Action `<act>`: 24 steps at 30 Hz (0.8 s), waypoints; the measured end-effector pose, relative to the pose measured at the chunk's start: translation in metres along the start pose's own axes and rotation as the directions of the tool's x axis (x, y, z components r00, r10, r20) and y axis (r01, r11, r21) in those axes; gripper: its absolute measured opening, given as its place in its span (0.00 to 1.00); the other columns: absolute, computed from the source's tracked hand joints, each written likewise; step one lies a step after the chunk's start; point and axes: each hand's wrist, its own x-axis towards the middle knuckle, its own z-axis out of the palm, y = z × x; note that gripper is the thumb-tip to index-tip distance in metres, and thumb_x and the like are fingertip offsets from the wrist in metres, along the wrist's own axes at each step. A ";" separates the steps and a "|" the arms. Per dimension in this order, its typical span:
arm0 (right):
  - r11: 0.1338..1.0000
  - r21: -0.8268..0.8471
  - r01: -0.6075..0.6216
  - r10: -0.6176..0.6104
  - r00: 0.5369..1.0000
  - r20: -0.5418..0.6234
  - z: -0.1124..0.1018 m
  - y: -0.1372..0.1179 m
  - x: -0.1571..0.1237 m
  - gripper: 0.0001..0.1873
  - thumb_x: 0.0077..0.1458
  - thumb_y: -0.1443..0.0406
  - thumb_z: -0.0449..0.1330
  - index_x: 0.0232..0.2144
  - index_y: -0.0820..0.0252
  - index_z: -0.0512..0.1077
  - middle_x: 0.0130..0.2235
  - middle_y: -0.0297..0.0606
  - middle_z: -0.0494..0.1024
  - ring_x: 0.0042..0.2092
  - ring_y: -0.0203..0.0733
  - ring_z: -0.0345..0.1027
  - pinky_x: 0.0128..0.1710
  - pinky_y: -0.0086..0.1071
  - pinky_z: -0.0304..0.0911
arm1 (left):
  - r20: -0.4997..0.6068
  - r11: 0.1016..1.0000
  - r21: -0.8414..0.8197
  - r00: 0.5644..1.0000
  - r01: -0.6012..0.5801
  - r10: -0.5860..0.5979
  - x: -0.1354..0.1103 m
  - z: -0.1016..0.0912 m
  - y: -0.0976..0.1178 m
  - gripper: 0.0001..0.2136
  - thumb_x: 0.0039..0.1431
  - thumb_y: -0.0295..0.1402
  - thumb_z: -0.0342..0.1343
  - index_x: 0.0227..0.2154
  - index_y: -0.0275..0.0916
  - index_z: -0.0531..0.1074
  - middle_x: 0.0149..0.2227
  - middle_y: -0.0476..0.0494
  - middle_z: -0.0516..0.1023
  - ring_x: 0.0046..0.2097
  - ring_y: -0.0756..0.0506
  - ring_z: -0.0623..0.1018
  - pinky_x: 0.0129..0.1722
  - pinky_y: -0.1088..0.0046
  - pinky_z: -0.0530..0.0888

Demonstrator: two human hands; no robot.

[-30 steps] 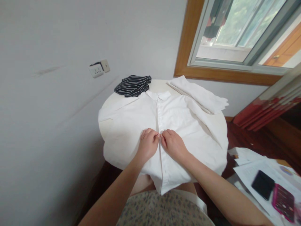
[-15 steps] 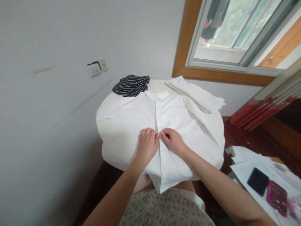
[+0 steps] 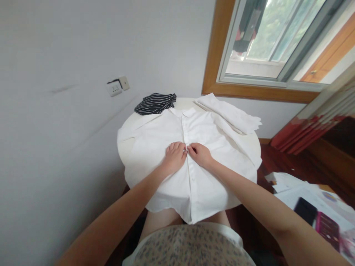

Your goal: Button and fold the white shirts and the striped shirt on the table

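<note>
Where both hands point(image 3: 175, 157) point(image 3: 200, 154) pinch, creased white shirt point(image 3: 199, 129), rounded table point(image 3: 185, 103)

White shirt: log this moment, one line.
white shirt: spread on table | left hand, right hand: close together at front opening | striped cloth: table's far side

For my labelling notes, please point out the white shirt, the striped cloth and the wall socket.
White shirt point(image 3: 177, 188): head view, lower front.
Striped cloth point(image 3: 154, 103): head view, bunched middle.
Wall socket point(image 3: 114, 89): head view, white faceplate.
</note>
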 end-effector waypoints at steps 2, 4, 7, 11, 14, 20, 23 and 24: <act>1.000 -0.022 -0.002 0.002 1.000 -0.004 0.002 0.001 0.008 0.15 0.63 0.62 0.49 0.26 0.59 0.69 0.29 0.33 0.72 0.31 0.35 0.62 0.30 0.27 0.48 | -0.010 0.999 0.006 0.999 -0.034 0.034 0.007 0.003 -0.007 0.07 0.64 0.32 0.45 0.42 0.41 0.65 0.49 0.42 0.70 0.52 0.41 0.67 0.52 0.61 0.65; 0.999 -0.043 -0.012 0.012 1.000 0.000 0.004 0.002 0.015 0.16 0.63 0.62 0.48 0.27 0.59 0.70 0.29 0.34 0.73 0.31 0.35 0.63 0.30 0.28 0.48 | -0.016 0.999 0.006 0.998 -0.053 0.053 0.013 0.005 -0.013 0.07 0.64 0.32 0.45 0.42 0.41 0.65 0.49 0.42 0.70 0.52 0.42 0.67 0.53 0.61 0.65; 0.997 -0.070 -0.041 0.041 0.999 0.003 0.006 0.003 0.024 0.17 0.64 0.61 0.48 0.28 0.58 0.72 0.30 0.35 0.75 0.32 0.35 0.64 0.29 0.28 0.48 | -0.029 0.998 0.002 0.997 -0.066 0.066 0.022 0.009 -0.020 0.08 0.64 0.32 0.45 0.43 0.40 0.65 0.49 0.41 0.71 0.53 0.41 0.67 0.53 0.61 0.65; 0.994 -0.092 -0.064 0.063 0.998 -0.011 0.009 0.007 0.035 0.16 0.64 0.61 0.49 0.30 0.58 0.73 0.32 0.36 0.77 0.33 0.36 0.66 0.30 0.28 0.48 | -0.043 0.996 -0.025 0.995 -0.089 0.088 0.036 0.013 -0.029 0.08 0.63 0.31 0.45 0.41 0.40 0.67 0.48 0.40 0.71 0.53 0.41 0.68 0.54 0.60 0.65; 0.991 -0.113 -0.069 0.067 0.998 -0.019 0.012 0.012 0.044 0.16 0.64 0.61 0.49 0.31 0.58 0.74 0.33 0.36 0.78 0.34 0.37 0.67 0.30 0.28 0.49 | -0.045 0.994 -0.038 0.994 -0.104 0.102 0.046 0.016 -0.035 0.07 0.62 0.31 0.46 0.40 0.40 0.67 0.46 0.40 0.72 0.52 0.42 0.68 0.54 0.60 0.65; 0.989 -0.147 -0.033 0.031 0.999 -0.018 0.015 0.019 0.062 0.17 0.64 0.60 0.48 0.32 0.58 0.75 0.35 0.37 0.79 0.35 0.37 0.68 0.30 0.29 0.49 | -0.071 0.997 -0.016 0.994 -0.079 0.077 0.063 0.022 -0.043 0.06 0.61 0.31 0.47 0.38 0.40 0.69 0.44 0.41 0.72 0.50 0.41 0.68 0.52 0.61 0.66; 0.985 -0.170 -0.017 0.014 1.000 -0.016 0.014 0.022 0.071 0.16 0.64 0.61 0.48 0.33 0.58 0.75 0.36 0.38 0.79 0.36 0.38 0.69 0.31 0.29 0.50 | -0.075 0.996 -0.005 0.994 -0.085 0.084 0.073 0.024 -0.048 0.06 0.61 0.31 0.48 0.36 0.39 0.69 0.43 0.40 0.72 0.49 0.41 0.69 0.51 0.60 0.66; 0.984 -0.176 -0.014 0.011 1.000 -0.017 0.013 0.022 0.074 0.16 0.64 0.61 0.49 0.33 0.59 0.75 0.36 0.38 0.79 0.36 0.38 0.69 0.31 0.29 0.50 | -0.077 0.995 -0.004 0.993 -0.096 0.095 0.076 0.024 -0.050 0.06 0.61 0.31 0.47 0.36 0.39 0.69 0.43 0.40 0.72 0.49 0.41 0.69 0.51 0.60 0.66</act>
